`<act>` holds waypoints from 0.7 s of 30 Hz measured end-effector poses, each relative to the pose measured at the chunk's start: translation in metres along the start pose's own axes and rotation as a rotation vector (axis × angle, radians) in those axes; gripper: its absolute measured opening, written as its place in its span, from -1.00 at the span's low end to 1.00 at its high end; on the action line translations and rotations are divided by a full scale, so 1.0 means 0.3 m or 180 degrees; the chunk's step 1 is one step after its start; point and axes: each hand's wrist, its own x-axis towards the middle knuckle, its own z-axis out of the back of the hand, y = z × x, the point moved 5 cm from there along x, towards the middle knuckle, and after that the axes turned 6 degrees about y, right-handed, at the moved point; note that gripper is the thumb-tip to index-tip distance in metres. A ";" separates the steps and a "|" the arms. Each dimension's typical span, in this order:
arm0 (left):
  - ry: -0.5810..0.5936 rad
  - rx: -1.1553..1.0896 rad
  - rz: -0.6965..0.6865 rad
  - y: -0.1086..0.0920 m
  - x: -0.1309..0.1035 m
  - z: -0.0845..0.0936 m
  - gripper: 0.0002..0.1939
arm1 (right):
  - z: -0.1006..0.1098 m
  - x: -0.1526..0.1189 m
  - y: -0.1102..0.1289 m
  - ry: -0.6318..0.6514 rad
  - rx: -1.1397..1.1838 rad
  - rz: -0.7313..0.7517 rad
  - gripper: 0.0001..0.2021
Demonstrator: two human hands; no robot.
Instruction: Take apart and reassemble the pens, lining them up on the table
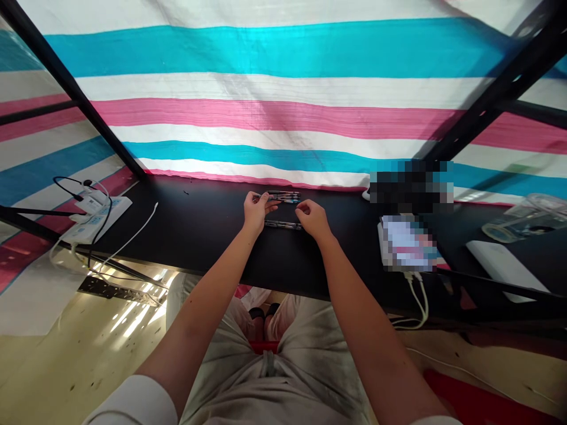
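My left hand (256, 211) is closed around a bunch of slim pens (290, 196) that look dark and clear, with bluish parts at their right ends. The bunch points right, just above the black tabletop. Close to its right end, my right hand (313, 217) has its fingers curled together. Whether anything is between those fingertips is too small to make out. Below the bunch, on the tabletop, several more dark pens (282, 225) lie side by side between my two hands, their right ends reaching the right hand.
The black table (199, 236) runs against a striped tarp (266, 118). On the left are a white power strip (100, 218) and cables. To the right lie a blurred-out phone (407, 242), a white power bank (505, 268) and a clear plastic container (527, 218). Black metal posts flank the table.
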 end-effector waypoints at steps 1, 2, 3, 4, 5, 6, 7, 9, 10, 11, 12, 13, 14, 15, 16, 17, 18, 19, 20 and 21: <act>0.0010 0.0016 0.0009 -0.001 -0.002 -0.002 -0.56 | -0.001 -0.001 0.002 0.0005 0.0003 0.0003 -0.88; 0.0030 0.0032 0.0012 -0.001 -0.004 -0.005 -0.55 | -0.002 -0.001 0.003 0.0008 0.0004 0.0012 -0.87; 0.0055 0.0045 0.0007 -0.002 -0.005 -0.008 -0.55 | -0.003 -0.001 0.004 0.0010 0.0008 0.0020 -0.87; 0.0087 0.0057 -0.0002 -0.003 -0.007 -0.011 -0.55 | -0.004 -0.001 0.004 0.0013 0.0013 0.0027 -0.87; 0.0117 0.0072 -0.0014 -0.004 -0.009 -0.015 -0.55 | -0.005 -0.001 0.004 0.0016 0.0018 0.0037 -0.87; 0.0142 0.0089 -0.0024 -0.005 -0.011 -0.019 -0.55 | -0.006 -0.001 0.004 0.0018 0.0025 0.0051 -0.87; 0.0161 0.0106 -0.0032 -0.005 -0.013 -0.022 -0.55 | -0.008 -0.002 0.005 0.0022 0.0031 0.0071 -0.87; 0.0185 0.0137 -0.0048 -0.006 -0.016 -0.026 -0.55 | -0.011 -0.003 0.009 0.0036 0.0035 0.0122 -0.87; 0.0197 0.0149 -0.0059 -0.007 -0.017 -0.028 -0.55 | -0.012 -0.004 0.010 0.0043 0.0033 0.0143 -0.86; 0.0211 0.0157 -0.0074 -0.007 -0.018 -0.030 -0.55 | -0.013 -0.005 0.012 0.0049 0.0030 0.0156 -0.86; 0.0226 0.0160 -0.0089 -0.008 -0.018 -0.031 -0.55 | -0.013 -0.005 0.013 0.0054 0.0026 0.0161 -0.85; 0.0237 0.0162 -0.0102 -0.008 -0.018 -0.032 -0.55 | -0.013 -0.006 0.013 0.0051 0.0021 0.0159 -0.85; 0.0244 0.0165 -0.0107 -0.009 -0.017 -0.033 -0.54 | -0.013 -0.006 0.013 0.0044 0.0016 0.0155 -0.84; 0.0245 0.0171 -0.0107 -0.009 -0.017 -0.033 -0.54 | -0.012 -0.005 0.014 0.0038 0.0010 0.0151 -0.83; 0.0246 0.0181 -0.0097 -0.009 -0.017 -0.033 -0.53 | -0.011 -0.005 0.014 0.0031 0.0009 0.0147 -0.83; 0.0256 0.0195 -0.0082 -0.008 -0.017 -0.034 -0.53 | -0.011 -0.005 0.015 0.0025 0.0011 0.0144 -0.82; 0.0280 0.0212 -0.0062 -0.007 -0.018 -0.036 -0.53 | -0.011 -0.006 0.016 0.0026 0.0014 0.0148 -0.82; 0.0328 0.0232 -0.0032 -0.005 -0.019 -0.038 -0.54 | -0.011 -0.007 0.018 0.0032 0.0014 0.0159 -0.80; 0.0400 0.0254 0.0002 -0.001 -0.020 -0.043 -0.54 | -0.013 -0.008 0.021 0.0043 0.0011 0.0181 -0.79; 0.0488 0.0284 0.0033 0.003 -0.022 -0.048 -0.55 | -0.015 -0.009 0.025 0.0063 0.0005 0.0214 -0.77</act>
